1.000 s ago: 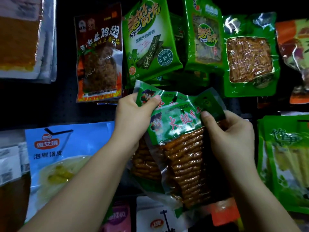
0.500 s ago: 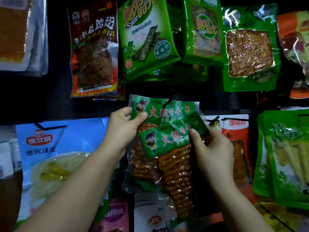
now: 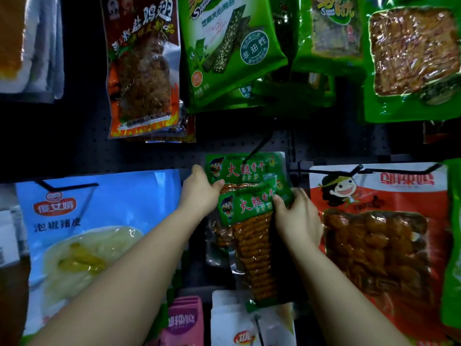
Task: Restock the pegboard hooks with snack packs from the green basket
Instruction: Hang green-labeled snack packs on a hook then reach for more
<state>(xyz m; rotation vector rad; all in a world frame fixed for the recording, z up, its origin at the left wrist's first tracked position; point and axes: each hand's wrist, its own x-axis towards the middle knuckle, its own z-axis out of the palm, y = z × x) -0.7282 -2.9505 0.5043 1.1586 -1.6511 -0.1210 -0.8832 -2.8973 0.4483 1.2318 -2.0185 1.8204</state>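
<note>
both packs have dropped lower and further in, and the back pack (image 3: 245,167) now hangs on the hook (image 3: 258,146).

left hand (image 3: 199,193) pinches its top corner; right hand (image 3: 296,218) grips the front pack (image 3: 249,221), tilted and seemingly unhooked. next: raise its hole to the hook tip. basket out of view.
</note>
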